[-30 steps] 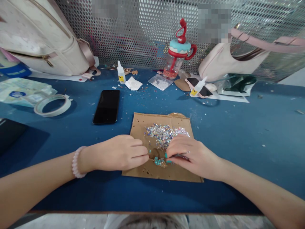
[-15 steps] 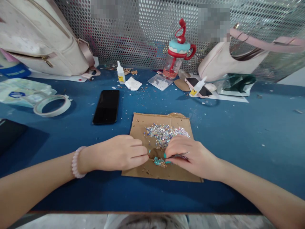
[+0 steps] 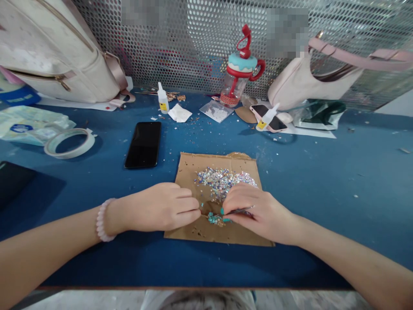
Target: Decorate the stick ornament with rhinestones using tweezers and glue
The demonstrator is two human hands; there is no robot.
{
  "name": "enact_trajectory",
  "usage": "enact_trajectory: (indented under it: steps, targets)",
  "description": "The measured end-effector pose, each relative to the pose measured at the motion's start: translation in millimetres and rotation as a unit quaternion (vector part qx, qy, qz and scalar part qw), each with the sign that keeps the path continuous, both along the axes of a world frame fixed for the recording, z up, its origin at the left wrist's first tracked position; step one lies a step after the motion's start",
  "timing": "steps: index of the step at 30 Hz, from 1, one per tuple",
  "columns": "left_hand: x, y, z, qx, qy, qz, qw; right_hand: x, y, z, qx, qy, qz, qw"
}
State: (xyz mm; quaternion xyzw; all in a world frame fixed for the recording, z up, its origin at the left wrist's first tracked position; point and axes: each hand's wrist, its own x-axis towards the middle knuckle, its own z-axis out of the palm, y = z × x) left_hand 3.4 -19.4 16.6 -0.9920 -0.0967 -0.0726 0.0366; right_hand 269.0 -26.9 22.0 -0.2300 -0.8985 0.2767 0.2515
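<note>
My left hand (image 3: 164, 206), closed, pinches the end of a thin stick. At its right end is a small ornament (image 3: 215, 218) covered with turquoise and gold-coloured stones, just above a piece of brown cardboard (image 3: 190, 172). In my right hand (image 3: 254, 211), which is also closed, is a pair of slim metal tweezers (image 3: 240, 211). Their tips lie at the ornament's right side, partly covered by my fingers with turquoise nails. A heap of shiny small rhinestones (image 3: 222, 178) is spread on the cardboard behind both hands.
A black phone (image 3: 143, 144) and a roll of tape (image 3: 71, 144) lie to the left. Farther back stand a glue bottle (image 3: 163, 100) and a red-handled cup (image 3: 237, 73). A second glue bottle (image 3: 267, 118) rests on another phone. Bags (image 3: 312, 82) lean against the perforated metal screen (image 3: 180, 56).
Both hands hold nearly the same pose over the cardboard. The whole view has shifted very slightly; no object has visibly moved on the table.
</note>
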Motion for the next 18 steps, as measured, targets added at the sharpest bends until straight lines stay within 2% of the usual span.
enact_trajectory:
  steps: [18]
  targets:
    - [0.8, 0.1, 0.3, -0.002, 0.002, 0.002, 1.000, 1.1, 1.7, 1.3, -0.013, -0.009, -0.002, 1.000]
